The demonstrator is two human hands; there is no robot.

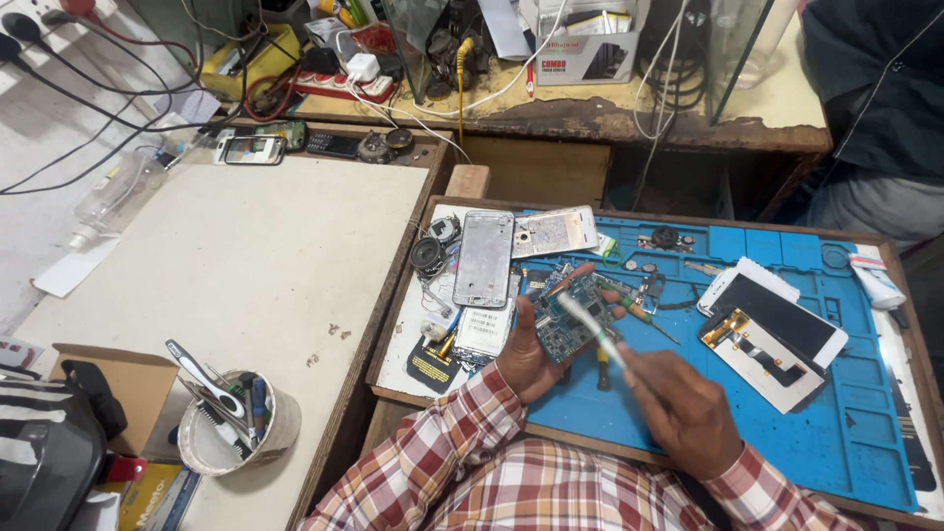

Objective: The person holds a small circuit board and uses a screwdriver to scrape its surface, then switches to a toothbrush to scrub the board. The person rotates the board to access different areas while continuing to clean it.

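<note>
Brush on circuit board
L hand point(526, 356) grips blue circuit board point(570, 320); R hand point(683, 413) pinches brush point(590, 329) touching it, over blue mat point(787, 433)

I see a small blue circuit board point(568, 320) held in my left hand point(531, 354), tilted up off the blue work mat point(836, 413) with its component side facing me, the fingers wrapped behind it and the thumb on its near edge. In my right hand point(688, 413) I hold a slim, pale brush-like tool point(590, 329), angled up and to the left so its tip rests on the board's face.
</note>
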